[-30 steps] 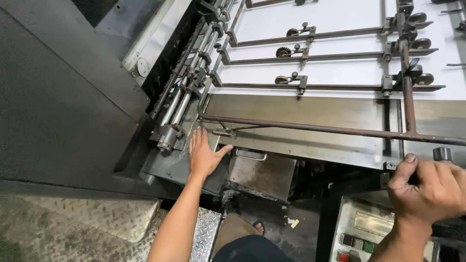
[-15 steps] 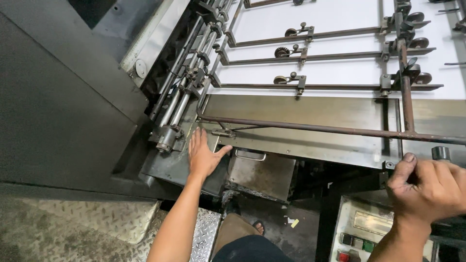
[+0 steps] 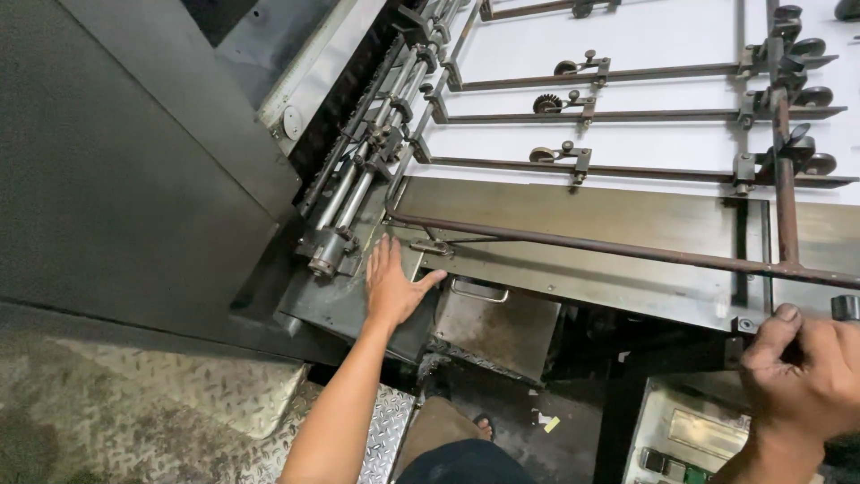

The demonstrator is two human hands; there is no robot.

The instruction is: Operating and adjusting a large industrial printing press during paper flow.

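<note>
The left hand (image 3: 394,285) lies flat, fingers spread, on the machine's grey metal ledge (image 3: 345,305), just beside a roller end (image 3: 324,262). The right hand (image 3: 802,372) is curled at the frame's lower right edge; what it grips is hidden. White sheets (image 3: 645,85) lie under the rusty bars (image 3: 627,251).

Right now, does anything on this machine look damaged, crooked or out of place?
Nothing is clearly broken. The long brown metal rod looks rusty and runs slightly aslant across the grey metal plate. A small yellow scrap lies on the dark floor below.
</note>
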